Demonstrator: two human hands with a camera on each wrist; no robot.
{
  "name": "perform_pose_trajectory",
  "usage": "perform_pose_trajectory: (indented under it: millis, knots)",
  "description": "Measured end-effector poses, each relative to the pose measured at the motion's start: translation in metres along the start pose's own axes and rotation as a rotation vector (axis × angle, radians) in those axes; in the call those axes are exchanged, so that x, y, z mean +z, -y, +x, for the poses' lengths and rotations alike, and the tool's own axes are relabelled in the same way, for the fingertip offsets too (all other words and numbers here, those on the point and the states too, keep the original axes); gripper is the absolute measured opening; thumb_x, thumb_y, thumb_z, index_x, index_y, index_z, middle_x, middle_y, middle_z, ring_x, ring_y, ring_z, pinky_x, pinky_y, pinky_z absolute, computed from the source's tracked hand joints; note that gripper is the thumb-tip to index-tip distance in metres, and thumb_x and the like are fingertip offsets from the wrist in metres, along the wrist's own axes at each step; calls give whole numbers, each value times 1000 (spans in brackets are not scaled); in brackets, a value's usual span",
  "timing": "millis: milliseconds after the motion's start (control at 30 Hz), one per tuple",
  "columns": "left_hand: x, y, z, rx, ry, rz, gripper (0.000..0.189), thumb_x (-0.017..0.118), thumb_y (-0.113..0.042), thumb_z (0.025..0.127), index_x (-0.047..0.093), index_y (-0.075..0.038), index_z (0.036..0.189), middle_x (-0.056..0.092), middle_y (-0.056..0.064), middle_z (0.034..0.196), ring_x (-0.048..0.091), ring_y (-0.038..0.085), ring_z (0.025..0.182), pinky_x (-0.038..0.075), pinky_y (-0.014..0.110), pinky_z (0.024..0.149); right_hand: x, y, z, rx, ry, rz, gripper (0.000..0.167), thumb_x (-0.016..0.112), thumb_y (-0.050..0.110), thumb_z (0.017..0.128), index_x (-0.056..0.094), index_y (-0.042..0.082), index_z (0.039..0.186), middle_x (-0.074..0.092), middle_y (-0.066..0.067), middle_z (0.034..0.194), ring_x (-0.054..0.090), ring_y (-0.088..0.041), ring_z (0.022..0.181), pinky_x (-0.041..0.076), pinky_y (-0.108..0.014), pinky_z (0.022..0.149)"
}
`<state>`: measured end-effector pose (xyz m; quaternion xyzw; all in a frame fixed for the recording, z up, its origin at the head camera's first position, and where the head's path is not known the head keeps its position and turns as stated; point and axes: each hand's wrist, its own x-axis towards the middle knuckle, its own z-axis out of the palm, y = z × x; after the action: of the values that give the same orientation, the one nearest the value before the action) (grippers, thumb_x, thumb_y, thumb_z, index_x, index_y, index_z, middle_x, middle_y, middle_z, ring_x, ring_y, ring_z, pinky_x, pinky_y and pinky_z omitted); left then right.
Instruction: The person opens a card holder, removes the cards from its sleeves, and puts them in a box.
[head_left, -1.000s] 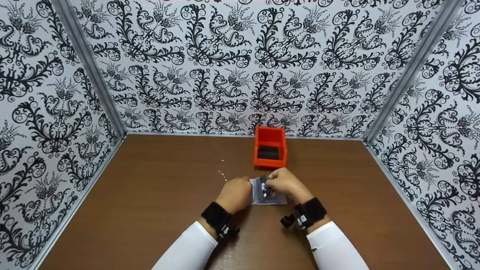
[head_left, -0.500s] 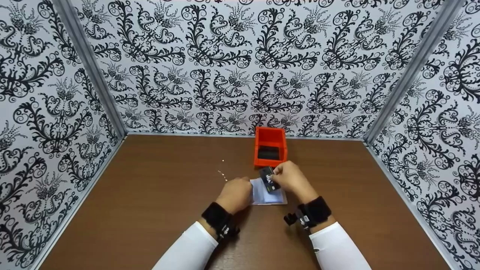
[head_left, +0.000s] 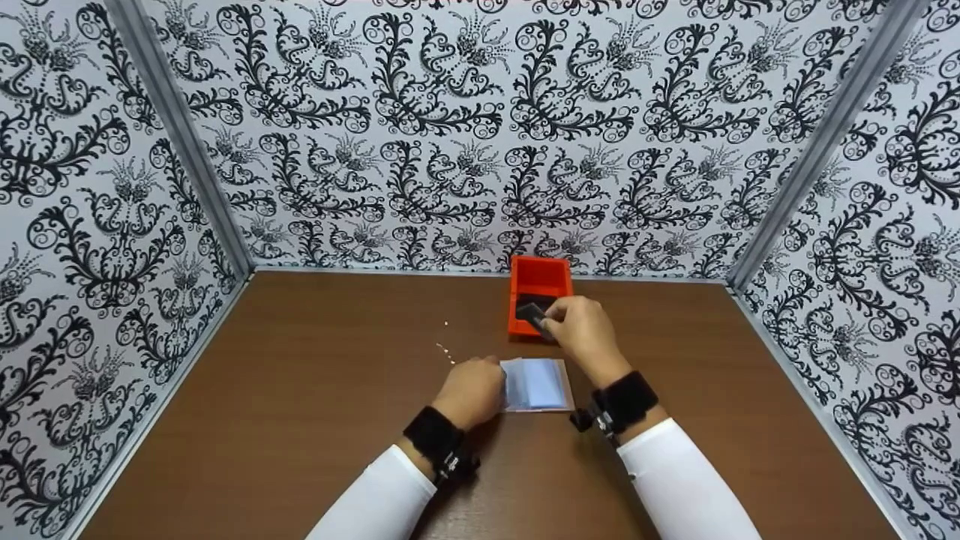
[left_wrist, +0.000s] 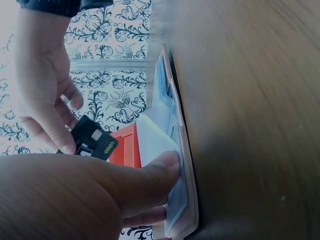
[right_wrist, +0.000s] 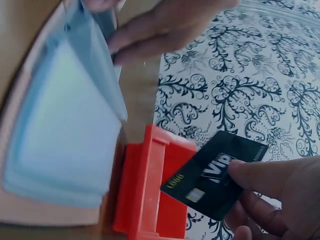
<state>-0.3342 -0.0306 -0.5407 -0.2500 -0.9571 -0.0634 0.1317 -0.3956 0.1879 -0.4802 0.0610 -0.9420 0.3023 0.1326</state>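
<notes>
My right hand (head_left: 589, 334) pinches a black card (right_wrist: 207, 172) with "Vip" lettering and a chip between thumb and fingers. In the head view the card overlaps the front of the red plastic bin (head_left: 540, 268). An open card holder (head_left: 545, 384) with clear plastic sleeves lies on the table in front of the bin. My left hand (head_left: 471, 388) holds the holder's left side, and its thumb presses on a sleeve (left_wrist: 152, 135) that stands lifted in the left wrist view. Something dark lies inside the bin, partly hidden by the right hand and card.
Several small pale bits (head_left: 445, 349) lie on the brown table (head_left: 315, 390) left of the holder. Patterned wall panels (head_left: 465, 150) with grey metal posts enclose the table at the back and both sides.
My right hand has drawn the black card up off the card holder and carried it away to the bin's front. The left hand has stayed at the holder's left side.
</notes>
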Motion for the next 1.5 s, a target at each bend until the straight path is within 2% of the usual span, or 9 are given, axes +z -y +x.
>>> perform_pose_trajectory:
  millis: [200,367,500,567,667,833,1133,1333,1500]
  knots:
    - [-1,-1,1,-12,26,7,13,84,-19,90,83,-7,91,76,6,94,77,32,81,66,48,70,2,-4,18,-66,-57,-128,12,90,20,96,88,11,103,88,-12,107,83,-39,98,65,-57,89]
    - [-2,-2,0,-17,20,-12,13,85,-19,88,82,-7,88,75,6,93,77,32,80,65,48,68,12,-9,27,-91,-38,-220,10,89,19,96,88,12,104,88,-12,110,83,-40,104,65,-58,93]
    - [-2,-2,-1,-18,7,-15,12,84,-18,88,81,-7,87,75,6,92,76,32,79,65,49,66,22,-12,33,-147,-27,-266,8,87,13,95,89,11,102,88,-12,108,82,-40,100,65,-57,93]
    - [-2,-2,-1,-18,2,-17,12,84,-18,88,81,-7,85,75,6,92,76,32,78,65,48,66,27,-14,36,-188,-35,-283,7,83,7,93,89,10,97,87,-12,103,82,-40,95,66,-56,90]
    - [-3,-2,-1,-17,-1,-15,12,84,-18,88,81,-8,84,75,6,92,76,31,78,65,48,66,34,-17,39,-242,-44,-315,16,75,0,88,85,10,81,84,-11,89,79,-39,83,64,-55,81]
    - [-2,-2,0,-18,13,-16,12,83,-19,89,81,-8,85,75,5,94,76,31,79,65,48,67,43,-20,42,-280,-17,-357,25,68,-2,86,73,12,65,76,-11,76,73,-38,73,60,-56,72]
    - [1,1,0,15,-1,16,11,84,-19,91,84,-8,91,75,5,93,76,28,81,66,46,70,46,-16,38,-289,55,-439,24,70,4,95,76,6,72,81,-20,84,79,-47,85,65,-63,81]
    - [2,1,0,14,-16,18,10,84,-18,90,84,-8,90,74,5,91,75,29,79,65,46,67,46,-12,36,-256,119,-487,23,76,17,98,80,0,84,83,-26,95,79,-51,92,64,-67,86]
    - [2,-1,-1,15,-4,16,10,84,-18,90,84,-8,91,75,5,92,75,29,80,65,46,68,46,-12,31,-262,120,-479,24,77,22,102,82,-1,96,81,-25,105,75,-48,104,63,-67,92]
